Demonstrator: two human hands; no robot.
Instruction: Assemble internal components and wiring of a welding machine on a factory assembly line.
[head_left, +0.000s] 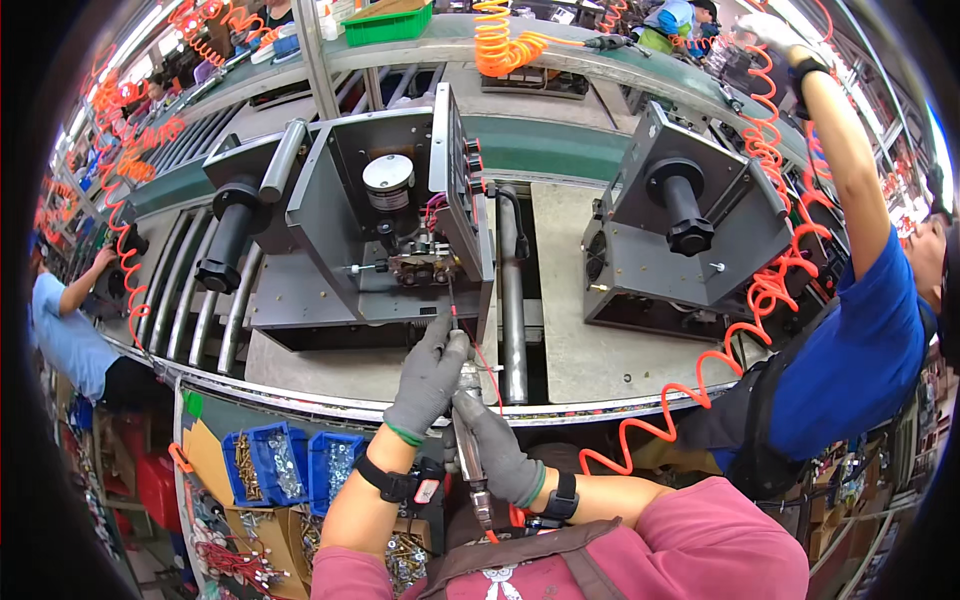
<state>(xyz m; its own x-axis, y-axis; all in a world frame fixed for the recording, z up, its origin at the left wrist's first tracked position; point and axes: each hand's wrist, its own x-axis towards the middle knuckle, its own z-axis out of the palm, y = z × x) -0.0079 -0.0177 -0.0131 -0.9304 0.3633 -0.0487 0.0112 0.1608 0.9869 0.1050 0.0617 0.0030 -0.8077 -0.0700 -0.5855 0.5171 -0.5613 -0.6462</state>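
Note:
My left hand [430,378], in a grey glove with a green cuff, closes around the front end of an air screwdriver [468,440]. My gloved right hand [499,452] grips the tool's metal body lower down. An orange air hose leads from the tool's rear end toward me. Its long thin bit points up into a dark grey machine housing [330,215], by a small metal feed mechanism [418,266]. Inside that housing stand a white-topped cylindrical motor [388,180] and some pink and purple wires. Whether the bit touches a screw is too small to tell.
A second grey housing [680,220] stands to the right, near a person in blue [840,350] with one arm raised. Steel rollers [190,290] run at the left. Blue bins [270,465] of screws sit below. A coiled orange hose [690,400] hangs across the right side.

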